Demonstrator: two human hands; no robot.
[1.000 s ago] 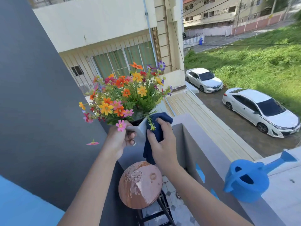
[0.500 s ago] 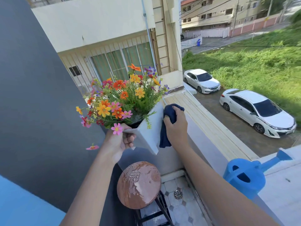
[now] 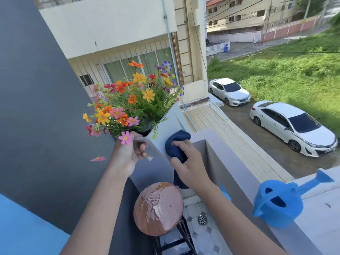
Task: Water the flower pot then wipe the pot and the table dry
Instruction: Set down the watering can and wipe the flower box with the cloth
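Note:
A grey square flower pot (image 3: 166,127) full of orange, yellow and pink flowers (image 3: 128,100) is held tilted in the air above a small round brown table (image 3: 158,208), whose top is wet. My left hand (image 3: 128,153) grips the pot's near rim. My right hand (image 3: 189,162) presses a dark blue cloth (image 3: 176,146) against the pot's side wall; the cloth's end hangs down below the hand.
A blue watering can (image 3: 279,205) stands on the grey balcony ledge (image 3: 239,162) at right. A dark wall (image 3: 36,107) runs along the left. Tiled floor with a drain (image 3: 202,219) lies under the table. Parked white cars are far below.
My right hand has slid the cloth from the pot's upper right edge down onto its side wall. The pot stays tilted in my left hand.

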